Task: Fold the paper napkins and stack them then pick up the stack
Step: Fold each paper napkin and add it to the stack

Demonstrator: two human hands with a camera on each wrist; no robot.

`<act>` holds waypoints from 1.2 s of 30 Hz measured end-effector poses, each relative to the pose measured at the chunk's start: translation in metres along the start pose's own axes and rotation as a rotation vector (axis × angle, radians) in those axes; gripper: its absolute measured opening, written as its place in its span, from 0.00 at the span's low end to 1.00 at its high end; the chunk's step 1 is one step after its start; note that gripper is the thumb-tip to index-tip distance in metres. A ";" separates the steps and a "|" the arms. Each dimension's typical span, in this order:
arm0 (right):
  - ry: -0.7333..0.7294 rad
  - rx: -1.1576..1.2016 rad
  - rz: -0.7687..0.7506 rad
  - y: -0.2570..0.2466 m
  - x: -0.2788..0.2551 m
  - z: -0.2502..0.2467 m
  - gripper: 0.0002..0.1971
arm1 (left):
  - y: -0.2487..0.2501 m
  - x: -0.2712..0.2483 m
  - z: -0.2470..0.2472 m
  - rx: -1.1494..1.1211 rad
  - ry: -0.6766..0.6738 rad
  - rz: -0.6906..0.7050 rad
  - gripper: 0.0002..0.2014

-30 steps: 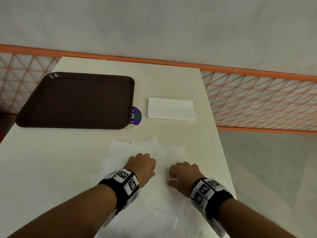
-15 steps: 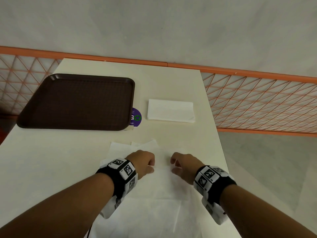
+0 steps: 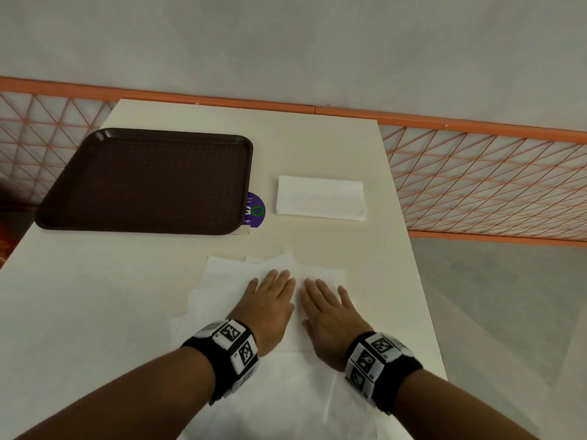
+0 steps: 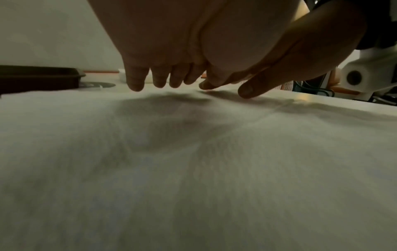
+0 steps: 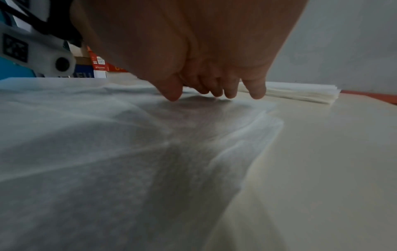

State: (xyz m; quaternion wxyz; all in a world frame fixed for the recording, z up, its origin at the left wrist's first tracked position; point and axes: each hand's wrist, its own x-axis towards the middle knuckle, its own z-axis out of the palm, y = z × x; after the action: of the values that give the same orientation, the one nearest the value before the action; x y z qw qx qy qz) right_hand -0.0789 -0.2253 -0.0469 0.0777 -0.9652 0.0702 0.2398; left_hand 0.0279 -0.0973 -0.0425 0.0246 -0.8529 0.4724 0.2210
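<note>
Two hands lie flat in the head view, left hand (image 3: 270,308) and right hand (image 3: 327,312), fingers straight, pressing a loose pile of unfolded paper napkins (image 3: 222,300) on the table (image 3: 95,312). One folded stack (image 3: 320,203), one brown tray (image 3: 149,181) and one purple sticker (image 3: 256,210) lie beyond. How many sheets the pile holds cannot be told.

From the left wrist, the fingertips (image 4: 136,84) touch thin tissue; sliding could drag several sheets.

From the right wrist, offset layered edges (image 5: 264,125) suggest a crooked fold.
</note>
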 end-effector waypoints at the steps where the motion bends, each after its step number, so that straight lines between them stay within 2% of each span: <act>1: -0.008 -0.008 -0.009 0.000 0.002 0.008 0.37 | 0.001 -0.002 0.005 0.014 -0.021 -0.001 0.27; 3: 0.059 -0.034 -0.023 0.003 0.006 0.017 0.38 | -0.001 -0.002 0.015 0.039 -0.048 0.010 0.28; 5: 0.175 -0.086 -0.009 0.008 0.004 0.020 0.34 | -0.007 -0.002 0.024 0.062 -0.045 0.031 0.34; 7: 0.095 -0.043 0.028 0.018 0.001 0.025 0.33 | -0.015 -0.003 0.029 0.103 -0.059 0.058 0.42; 8: 0.070 -0.026 0.043 0.022 -0.002 0.024 0.33 | -0.021 -0.004 0.031 0.102 -0.069 0.057 0.43; 11: -0.003 -0.046 0.133 0.033 -0.010 0.025 0.33 | -0.039 -0.010 0.026 0.074 -0.092 -0.010 0.40; 15: 0.065 -0.053 0.141 0.038 -0.012 0.023 0.31 | -0.045 -0.009 0.024 0.093 -0.011 -0.031 0.33; 19: 0.164 -0.031 0.138 0.032 -0.004 -0.003 0.25 | -0.029 -0.004 0.000 0.080 0.046 -0.041 0.25; 21: 0.118 -0.030 0.119 0.031 0.003 -0.015 0.25 | -0.025 0.002 -0.009 0.044 0.009 -0.061 0.21; 24: 0.069 0.049 0.169 0.032 0.015 -0.028 0.26 | -0.023 0.016 -0.024 -0.051 -0.071 -0.146 0.21; 27: -0.037 0.107 0.201 0.035 0.024 -0.037 0.26 | -0.021 0.025 -0.033 -0.133 -0.211 -0.233 0.24; 29: -0.073 0.129 0.216 0.036 0.029 -0.040 0.22 | -0.023 0.028 -0.035 -0.171 -0.225 -0.249 0.22; 33: -0.060 0.324 0.235 0.046 0.025 -0.038 0.06 | -0.036 0.021 -0.037 -0.370 -0.186 -0.287 0.12; 36: 0.006 0.478 0.280 0.060 0.015 -0.038 0.05 | -0.053 0.016 -0.031 -0.554 -0.160 -0.332 0.10</act>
State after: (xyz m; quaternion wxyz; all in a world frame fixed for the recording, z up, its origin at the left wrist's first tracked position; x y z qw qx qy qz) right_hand -0.0587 -0.2926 -0.0278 0.2693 -0.9011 0.2576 0.2219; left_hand 0.0892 -0.0882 -0.0293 -0.1356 -0.8725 0.2455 0.4001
